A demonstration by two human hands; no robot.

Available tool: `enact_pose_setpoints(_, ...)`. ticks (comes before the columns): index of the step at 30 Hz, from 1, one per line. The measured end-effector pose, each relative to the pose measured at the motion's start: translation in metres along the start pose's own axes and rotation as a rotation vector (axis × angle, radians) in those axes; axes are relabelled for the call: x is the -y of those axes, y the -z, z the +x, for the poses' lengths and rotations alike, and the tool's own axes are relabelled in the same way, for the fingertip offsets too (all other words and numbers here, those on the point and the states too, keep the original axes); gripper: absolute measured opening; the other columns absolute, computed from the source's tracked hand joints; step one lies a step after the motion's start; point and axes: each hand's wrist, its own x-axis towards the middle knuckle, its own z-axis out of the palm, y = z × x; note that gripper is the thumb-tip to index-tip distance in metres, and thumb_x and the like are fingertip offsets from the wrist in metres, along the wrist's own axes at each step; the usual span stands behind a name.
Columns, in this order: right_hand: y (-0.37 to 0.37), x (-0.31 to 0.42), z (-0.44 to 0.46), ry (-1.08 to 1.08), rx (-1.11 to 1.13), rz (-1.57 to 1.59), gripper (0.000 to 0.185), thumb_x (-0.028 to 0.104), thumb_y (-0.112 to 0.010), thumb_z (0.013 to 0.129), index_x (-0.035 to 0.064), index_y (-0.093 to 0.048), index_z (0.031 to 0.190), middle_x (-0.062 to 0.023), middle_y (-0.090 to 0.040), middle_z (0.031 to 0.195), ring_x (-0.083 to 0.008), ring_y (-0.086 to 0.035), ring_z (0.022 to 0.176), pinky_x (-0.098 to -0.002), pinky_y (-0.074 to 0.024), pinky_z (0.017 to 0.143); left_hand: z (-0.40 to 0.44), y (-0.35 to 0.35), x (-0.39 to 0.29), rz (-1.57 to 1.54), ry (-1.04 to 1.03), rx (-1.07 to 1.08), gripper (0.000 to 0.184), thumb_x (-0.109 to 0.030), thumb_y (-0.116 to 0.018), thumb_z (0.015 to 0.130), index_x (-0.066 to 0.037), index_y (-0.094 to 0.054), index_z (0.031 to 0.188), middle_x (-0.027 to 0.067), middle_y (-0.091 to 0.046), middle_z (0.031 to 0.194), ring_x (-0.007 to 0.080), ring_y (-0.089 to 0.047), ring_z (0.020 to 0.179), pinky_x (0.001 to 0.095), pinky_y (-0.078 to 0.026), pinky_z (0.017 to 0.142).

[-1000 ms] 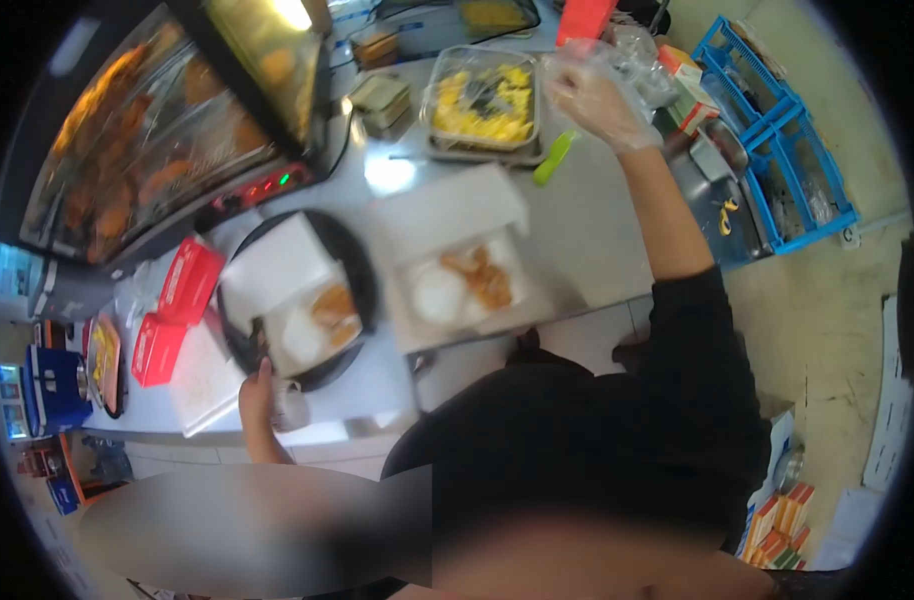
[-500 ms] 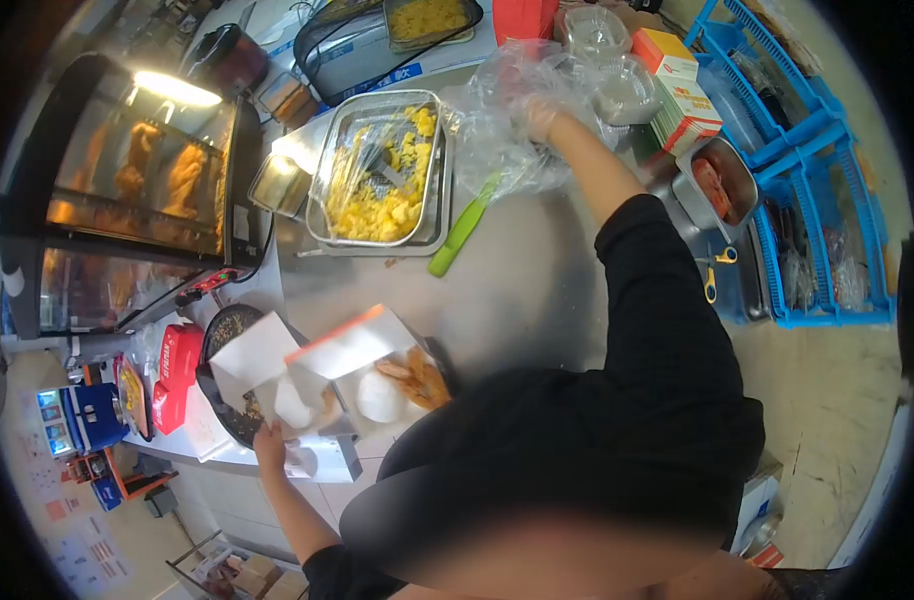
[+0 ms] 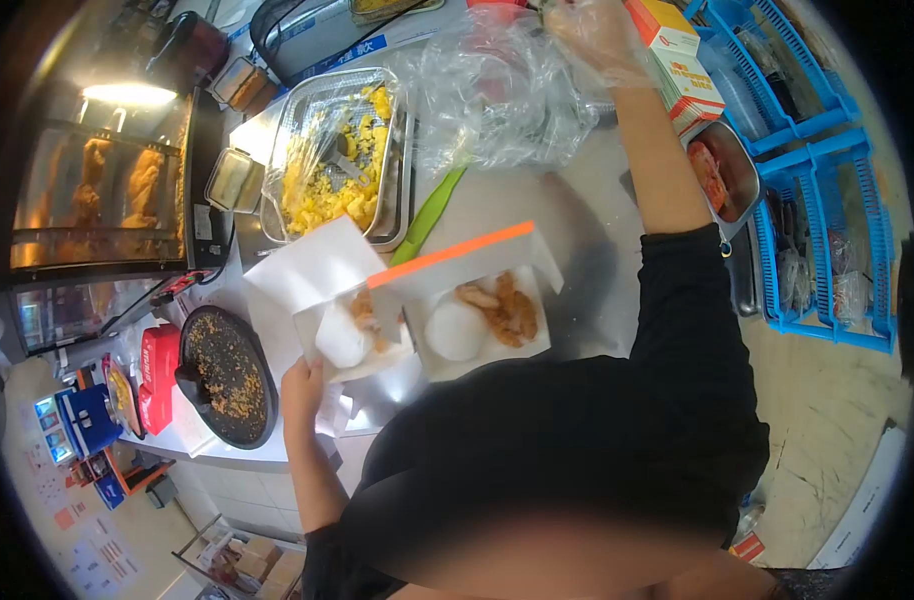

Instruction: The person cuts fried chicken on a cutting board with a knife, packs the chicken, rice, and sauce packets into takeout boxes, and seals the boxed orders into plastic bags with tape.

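blue stripe [image 3: 369, 47] at top: white character, seemingly 款, rest unreadable | cartons [image 3: 689, 88], upper right: orange lettering, too small to read | red box [image 3: 159, 378], left: pale lettering, blurred | wall sheets [image 3: 107, 552], lower left: print too small to read

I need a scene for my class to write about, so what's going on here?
A person's left hand has its fingers on the near side of the left box, which stands open beside the right box, also open. Each holds a white mound and brown fried pieces. The gloved right hand is stretched to the far side, by the plastic bag and the cartons; whether it holds anything is hard to tell.
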Motion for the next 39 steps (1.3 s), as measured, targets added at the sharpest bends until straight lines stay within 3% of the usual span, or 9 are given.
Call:
enact_pose_setpoints(2, -0.069, 0.006, 0.053, 0.166, -1.252, -0.243, 0.019, 0.02, -0.059, 0.078, 0.0063, -0.063, 0.089, -0.0137, -0.064, 0.077, -0.0254, -0.06, 0.065, -0.0368, -0.0464, 0.058, 0.001, -0.009, -0.005, 0.014, -0.052, 0.015, 0.035, -0.029, -0.047, 0.087, 0.003, -0.059, 0.091, 0.0258, -0.06, 0.082, 0.0418, -0.057, 0.08, 0.044, -0.044, 0.07)
enact_pose_setpoints(7, -0.112, -0.068, 0.141, -0.346, -0.429, -1.128, 0.025, 0.019, -0.052, 0.075, 0.0074, -0.065, 0.093, -0.0133, -0.065, 0.091, -0.0283, -0.062, 0.086, -0.0386, -0.0491, 0.076, -0.013, -0.014, -0.025, -0.117, -0.026, 0.052, 0.036, -0.031, -0.05, 0.086, 0.002, -0.059, 0.1, 0.0234, -0.062, 0.088, 0.038, -0.06, 0.085, 0.0403, -0.045, 0.074)
enact_pose_setpoints(12, -0.141, -0.05, 0.144, -0.545, -0.415, -0.858, 0.024, 0.02, -0.05, 0.076, 0.0099, -0.066, 0.091, -0.0148, -0.065, 0.093, -0.031, -0.062, 0.087, -0.0399, -0.0491, 0.077, -0.032, -0.023, 0.016, -0.24, -0.056, -0.021, 0.036, -0.028, -0.05, 0.086, -0.003, -0.058, 0.11, 0.0218, -0.062, 0.101, 0.0344, -0.059, 0.097, 0.0362, -0.044, 0.085)
enact_pose_setpoints(22, -0.11, 0.089, 0.021, 0.126, -1.171, -0.586, 0.019, 0.02, -0.066, 0.072, 0.0052, -0.057, 0.079, 0.0023, -0.056, 0.073, -0.0104, -0.052, 0.066, -0.0266, -0.0436, 0.062, -0.049, -0.013, 0.03, -0.413, 0.068, -0.033, 0.034, -0.011, -0.045, 0.08, -0.009, -0.061, 0.11, 0.0176, -0.064, 0.096, 0.0246, -0.061, 0.084, 0.0314, -0.046, 0.076)
enact_pose_setpoints(26, -0.207, 0.164, -0.025, 0.225, -0.753, -0.065, 0.012, 0.012, -0.063, 0.07, 0.0063, -0.055, 0.077, -0.0011, -0.056, 0.071, -0.0098, -0.053, 0.067, -0.0294, -0.043, 0.061, -0.042, -0.004, 0.037, -0.408, -0.065, -0.093, 0.031, -0.011, -0.043, 0.08, -0.004, -0.064, 0.102, 0.0179, -0.065, 0.09, 0.0233, -0.062, 0.085, 0.0299, -0.046, 0.077)
enact_pose_setpoints(30, -0.331, 0.113, 0.006, -0.174, -0.164, -0.225, 0.02, 0.014, -0.067, 0.068, 0.0042, -0.058, 0.083, -0.0088, -0.058, 0.079, -0.0205, -0.057, 0.073, -0.0304, -0.0454, 0.067, -0.04, 0.02, 0.039, -0.508, -0.054, -0.13, 0.034, -0.007, -0.045, 0.078, -0.001, -0.061, 0.108, 0.0158, -0.064, 0.097, 0.0214, -0.061, 0.089, 0.029, -0.045, 0.079)
enact_pose_setpoints(34, -0.379, 0.097, 0.013, -0.042, -0.363, -0.72, 0.02, 0.009, -0.062, 0.071, 0.0067, -0.057, 0.09, -0.0072, -0.057, 0.088, -0.02, -0.056, 0.075, -0.0304, -0.0447, 0.066, -0.046, 0.045, 0.033, -0.806, -0.344, -0.216, 0.052, 0.005, -0.05, 0.07, 0.002, -0.049, 0.122, 0.014, -0.054, 0.119, 0.0196, -0.053, 0.106, 0.0282, -0.04, 0.089)
enact_pose_setpoints(36, -0.367, 0.144, 0.016, -0.16, -0.598, 0.047, 0.023, 0.004, -0.055, 0.072, 0.0078, -0.057, 0.095, -0.0078, -0.055, 0.096, -0.0224, -0.057, 0.076, -0.0331, -0.0454, 0.067, -0.048, 0.044, 0.037, -0.963, -0.504, -0.2, 0.064, 0.011, -0.052, 0.067, 0.002, -0.041, 0.129, 0.015, -0.047, 0.127, 0.0181, -0.045, 0.116, 0.0284, -0.034, 0.097)
enact_pose_setpoints(39, -0.38, 0.208, 0.058, -0.037, -0.635, 0.034, 0.028, 0.001, -0.05, 0.071, 0.0067, -0.058, 0.097, -0.0113, -0.058, 0.095, -0.0266, -0.058, 0.081, -0.0358, -0.0462, 0.071, -0.05, 0.048, 0.034, -1.056, -0.621, -0.211, 0.069, 0.012, -0.055, 0.068, 0.0, -0.036, 0.133, 0.0144, -0.045, 0.128, 0.0193, -0.044, 0.117, 0.0295, -0.033, 0.098)
